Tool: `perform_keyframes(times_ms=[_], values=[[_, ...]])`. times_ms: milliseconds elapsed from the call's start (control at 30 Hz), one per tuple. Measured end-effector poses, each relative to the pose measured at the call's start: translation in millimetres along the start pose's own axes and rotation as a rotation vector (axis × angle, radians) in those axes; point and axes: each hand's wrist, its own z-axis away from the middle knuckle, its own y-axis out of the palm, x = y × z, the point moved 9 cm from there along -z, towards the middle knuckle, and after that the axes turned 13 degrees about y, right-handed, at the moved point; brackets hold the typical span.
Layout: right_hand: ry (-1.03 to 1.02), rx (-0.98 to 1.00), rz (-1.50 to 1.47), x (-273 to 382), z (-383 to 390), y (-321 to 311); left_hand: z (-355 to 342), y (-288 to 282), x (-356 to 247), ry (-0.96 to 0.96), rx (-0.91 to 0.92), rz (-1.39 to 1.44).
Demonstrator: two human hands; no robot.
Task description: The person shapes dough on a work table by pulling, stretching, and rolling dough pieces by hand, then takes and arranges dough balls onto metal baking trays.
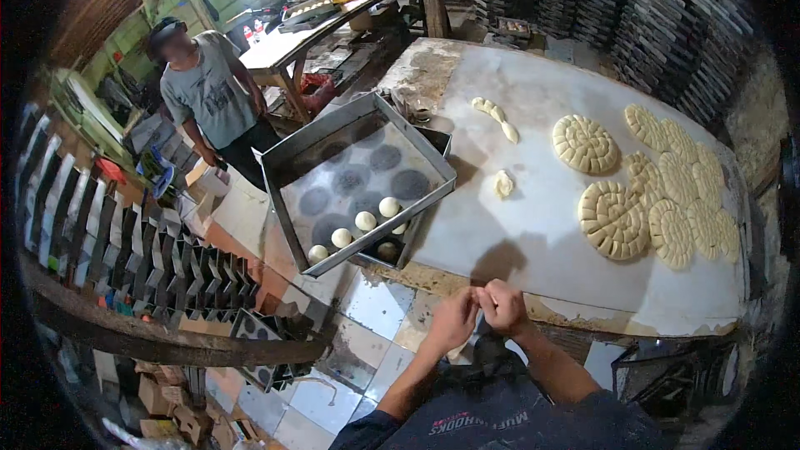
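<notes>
My left hand and my right hand meet at the near edge of the pale worktable. Both are closed, fingertips together; whatever is between them is hidden. Beyond them on the table lies a small lump of dough, and farther back a short curved strip of cut dough pieces. Round coils of dough scored into segments, such as one dough coil and another dough coil, cover the right side. To the left, a metal tray holds several smooth dough balls along its near side.
The tray rests tilted on another dark tray at the table's left edge. A person in a grey shirt stands beyond it. Tall stacks of trays fill the back right. At left are a slatted metal stack and a wooden beam.
</notes>
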Motion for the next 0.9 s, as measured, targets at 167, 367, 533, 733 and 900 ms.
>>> perform_keyframes(times_ms=[167, 367, 533, 733, 900], values=[[0.059, -0.121, 0.287, -47.2, -20.8, -29.1, -23.1, 22.4, -33.0, 0.141, 0.325, 0.242], [0.401, -0.324, -0.137, -142.7, -41.3, -90.0, -96.4, 21.6, -29.7, 0.349, 0.075, 0.031], [-0.225, 0.134, 0.638, -199.0, 23.4, -61.5, -61.9, 100.4, 198.1, -0.096, 0.189, 0.244], [-0.073, 0.222, 0.607, -214.3, -45.2, -101.5, -121.5, 56.4, 153.5, 0.243, 0.318, -0.613], [0.026, 0.157, 0.431, -214.5, -73.8, -16.7, -173.8, 114.3, 145.6, 0.131, -0.036, -0.519]])
